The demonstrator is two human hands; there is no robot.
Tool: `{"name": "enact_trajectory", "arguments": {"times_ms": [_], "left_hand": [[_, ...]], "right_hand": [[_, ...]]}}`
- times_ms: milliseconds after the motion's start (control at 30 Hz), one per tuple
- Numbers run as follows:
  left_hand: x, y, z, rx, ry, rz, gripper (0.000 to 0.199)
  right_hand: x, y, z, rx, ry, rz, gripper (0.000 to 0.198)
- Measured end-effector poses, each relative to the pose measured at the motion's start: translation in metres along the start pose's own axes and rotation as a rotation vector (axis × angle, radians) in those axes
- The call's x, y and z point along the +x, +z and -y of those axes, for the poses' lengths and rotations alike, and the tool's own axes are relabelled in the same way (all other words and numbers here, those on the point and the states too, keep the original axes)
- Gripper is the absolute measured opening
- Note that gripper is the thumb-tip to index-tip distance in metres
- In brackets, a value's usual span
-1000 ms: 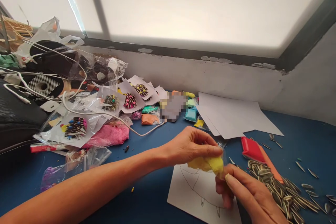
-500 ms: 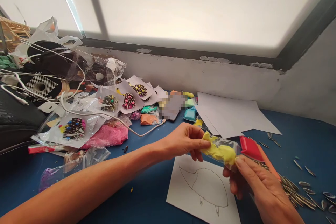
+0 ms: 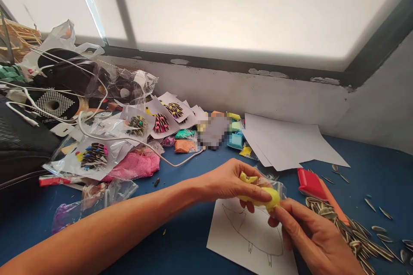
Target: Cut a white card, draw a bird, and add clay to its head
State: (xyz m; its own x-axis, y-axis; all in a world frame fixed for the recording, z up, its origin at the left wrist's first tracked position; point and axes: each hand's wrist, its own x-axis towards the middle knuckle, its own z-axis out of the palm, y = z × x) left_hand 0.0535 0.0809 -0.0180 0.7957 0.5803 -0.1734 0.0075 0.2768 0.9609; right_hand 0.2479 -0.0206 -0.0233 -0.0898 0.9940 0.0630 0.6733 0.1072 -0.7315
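Note:
Between both hands hangs a clear plastic bag of soft yellow modelling clay (image 3: 273, 197), above a drawing. My left hand (image 3: 237, 184) is closed on the clay and bag from the left, thumb on top. My right hand (image 3: 303, 227) pinches the lower right end of the bag between thumb and fingers. Beneath them lies a white sheet with a pen drawing (image 3: 238, 247) of a rounded animal with a pointed snout and short legs; the hands cover its upper part. Striped sunflower seeds (image 3: 358, 234) are heaped right of my right hand, beside a red clay packet (image 3: 312, 184).
Blank white paper (image 3: 287, 142) lies at the back. Wrapped clay packets (image 3: 185, 146), a pink cloth (image 3: 137, 165) and seed-covered pictures (image 3: 95, 157) crowd the left, with a white cable (image 3: 171, 164) across them. An orange strip (image 3: 337, 204) lies by the seeds.
My left hand has slid right along the bag, its thumb now farther over the clay. The hands are closer together and the bag is more bunched. The view has shifted slightly.

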Motion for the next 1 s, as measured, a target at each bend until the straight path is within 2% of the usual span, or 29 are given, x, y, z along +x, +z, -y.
{"name": "enact_trajectory", "arguments": {"times_ms": [200,300,400,500,633,733,900,1000], "left_hand": [[0.001,-0.002,0.004,0.050,0.043,-0.042,0.041],[0.002,0.001,0.005,0.079,0.051,-0.056,0.036],[0.000,0.005,0.004,0.059,0.049,-0.035,0.031],[-0.001,0.008,0.002,0.031,0.034,-0.023,0.030],[0.000,0.008,0.004,-0.006,0.047,-0.054,0.032],[0.001,0.008,0.007,-0.050,0.052,-0.051,0.031],[0.003,0.006,0.011,-0.103,0.072,-0.018,0.030],[0.004,0.002,0.013,-0.120,0.093,0.027,0.030]], "right_hand": [[0.001,-0.003,-0.006,0.040,0.031,-0.204,0.030],[0.001,-0.002,-0.004,0.063,0.019,-0.191,0.028],[0.002,0.001,-0.001,0.157,0.065,-0.193,0.030],[0.003,0.003,-0.001,0.332,0.179,-0.184,0.036],[0.005,0.004,-0.003,0.570,0.358,-0.107,0.043],[0.006,0.002,-0.001,0.646,0.424,-0.109,0.043],[0.009,0.000,0.001,0.662,0.429,-0.179,0.045],[0.008,0.002,-0.001,0.632,0.365,-0.230,0.042]]}}
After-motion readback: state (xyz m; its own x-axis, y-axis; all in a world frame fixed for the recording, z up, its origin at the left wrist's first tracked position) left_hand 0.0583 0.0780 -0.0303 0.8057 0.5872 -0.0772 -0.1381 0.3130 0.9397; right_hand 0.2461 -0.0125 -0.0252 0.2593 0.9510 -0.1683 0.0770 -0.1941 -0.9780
